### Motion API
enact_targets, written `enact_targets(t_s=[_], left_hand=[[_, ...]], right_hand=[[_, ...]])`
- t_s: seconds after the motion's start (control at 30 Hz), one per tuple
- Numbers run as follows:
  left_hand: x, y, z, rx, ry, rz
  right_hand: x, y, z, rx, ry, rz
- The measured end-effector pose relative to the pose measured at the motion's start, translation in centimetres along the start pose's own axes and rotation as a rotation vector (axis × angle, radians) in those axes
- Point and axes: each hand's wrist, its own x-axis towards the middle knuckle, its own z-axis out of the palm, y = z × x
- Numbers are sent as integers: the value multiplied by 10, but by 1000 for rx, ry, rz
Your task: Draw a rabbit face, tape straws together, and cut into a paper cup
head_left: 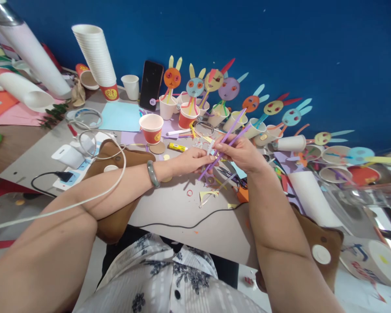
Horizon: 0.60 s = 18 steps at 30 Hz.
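Two long thin purple strips (233, 135) cross through both hands above the table. My right hand (239, 153) is closed round them near their middle. Closer to their lower ends, my left hand (193, 161) pinches with thumb and fingers. A small whitish piece (210, 147) sticks up between the hands; what it is I cannot make out. Below lie a red rubber band (189, 192) and yellow paper scraps (208, 196). A yellow glue tube (177, 147) and a brown round disc (157, 148) are just beyond my left hand.
Paper cups with rabbit-faced figures (172, 78) line the blue wall. Further left stand a phone (151, 84), a tall stack of cups (96, 54) and a red cup (151, 129). A white cable (124, 169) hangs across my left forearm from the power strip (81, 167).
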Motion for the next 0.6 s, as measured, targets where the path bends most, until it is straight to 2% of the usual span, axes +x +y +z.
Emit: enact_targets(t_s=[0.1, 0.33, 0.47, 0.6], left_hand=[[-4, 3, -1, 8, -65, -15], [-4, 6, 0, -73, -121, -58], [-1, 6, 1, -128, -97, -113], [-1, 6, 1, -159, -63, -137]], right_hand=[[0, -1, -3, 24, 25, 5], [1, -5, -11, 14, 98, 21], [1, -2, -13, 26, 100, 21], [1, 2, -11, -17, 32, 27]])
